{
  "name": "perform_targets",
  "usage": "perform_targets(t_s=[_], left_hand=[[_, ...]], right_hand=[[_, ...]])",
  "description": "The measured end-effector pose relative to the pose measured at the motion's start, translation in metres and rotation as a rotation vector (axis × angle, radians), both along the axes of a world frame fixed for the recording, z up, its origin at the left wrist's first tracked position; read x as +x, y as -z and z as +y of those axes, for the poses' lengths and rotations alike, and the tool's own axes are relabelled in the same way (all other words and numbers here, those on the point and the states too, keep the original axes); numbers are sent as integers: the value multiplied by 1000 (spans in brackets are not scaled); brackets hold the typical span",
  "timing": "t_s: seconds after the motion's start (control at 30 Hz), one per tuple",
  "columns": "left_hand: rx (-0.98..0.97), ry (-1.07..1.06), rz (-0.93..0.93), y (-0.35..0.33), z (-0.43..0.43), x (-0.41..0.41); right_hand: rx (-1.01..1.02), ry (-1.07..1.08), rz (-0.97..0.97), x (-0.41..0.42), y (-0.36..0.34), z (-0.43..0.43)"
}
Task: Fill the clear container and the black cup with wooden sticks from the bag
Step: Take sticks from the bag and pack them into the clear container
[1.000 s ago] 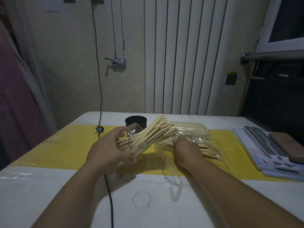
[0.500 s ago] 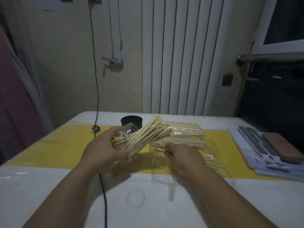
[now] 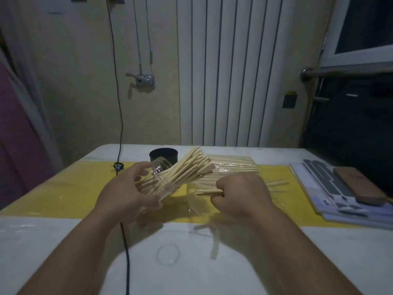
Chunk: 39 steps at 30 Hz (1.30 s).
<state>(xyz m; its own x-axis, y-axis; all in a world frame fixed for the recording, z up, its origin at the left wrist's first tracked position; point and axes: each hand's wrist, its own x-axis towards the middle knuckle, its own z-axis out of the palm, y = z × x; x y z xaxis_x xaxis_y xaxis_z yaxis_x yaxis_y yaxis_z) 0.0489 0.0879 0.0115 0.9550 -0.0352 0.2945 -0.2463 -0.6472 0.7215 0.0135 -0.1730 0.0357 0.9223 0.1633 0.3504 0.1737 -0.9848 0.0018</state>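
1. The left hand (image 3: 125, 194) grips the clear container (image 3: 163, 177), holding it tilted above the yellow strip of the bench (image 3: 63, 241) with its mouth toward the far right. A dense fan of wooden sticks (image 3: 187, 169) juts from the mouth.
2. The right hand (image 3: 242, 194) is curled round a small bundle (image 3: 207, 193) of sticks. Their ends poke out to the left, just above the clear bag (image 3: 231, 167), which lies on the bench with more sticks inside.
3. The step in hand looks like feeding this bundle into the container. It would go best lined up with the sticks already inside and slid in ends first, with the left hand holding the tilt steady.
4. The container seems nearly full, so a thick bundle could jam or push other sticks out. A thinner one would be safer.
5. The black cup (image 3: 163, 155) stands upright just behind the container. Its inside is dark and partly covered, so whether it holds any sticks cannot be told.
6. The left palm hides the container's base, and the right hand's fingers hide how many sticks it holds. The bag's edges are hard to trace in the dim light, and a faint clear disc (image 3: 168, 254) on the near bench may be a lid.
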Motion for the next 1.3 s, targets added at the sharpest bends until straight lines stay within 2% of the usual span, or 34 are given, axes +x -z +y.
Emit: perform_targets(t_s=[0.07, 0.2, 0.3, 0.47, 0.6, 0.77, 0.87, 0.93, 1.03, 1.1, 1.2, 1.3], left_hand=[[-17, 5, 3, 0, 0, 0], [-39, 19, -1, 1, 0, 0], [-32, 27, -14, 0, 0, -1], [-11, 29, -1, 1, 0, -1], [-19, 44, -3, 0, 1, 0], [5, 53, -8, 0, 1, -1], [35, 49, -12, 1, 2, 1], [49, 48, -19, 2, 2, 2], [66, 41, -31, 1, 1, 2], [71, 41, -32, 1, 1, 1], [90, 40, -30, 3, 1, 2], [121, 37, -27, 2, 0, 2]], right_hand=[[14, -29, -138, -2, -2, 1], [50, -160, -580, 3, 6, -1], [122, -183, -769, 1, 6, -2], [272, -295, -924, 4, 5, -2], [252, -322, -972, 2, 5, -3], [362, -323, -992, -3, 4, 0], [537, -349, -988, -5, 5, 4], [732, -400, -944, -10, 2, 8], [1269, -419, -757, -23, -7, 19], [1514, -400, -655, -28, -11, 26], [1597, -361, -472, -26, -11, 29], [1536, -275, -344, -20, -6, 27]])
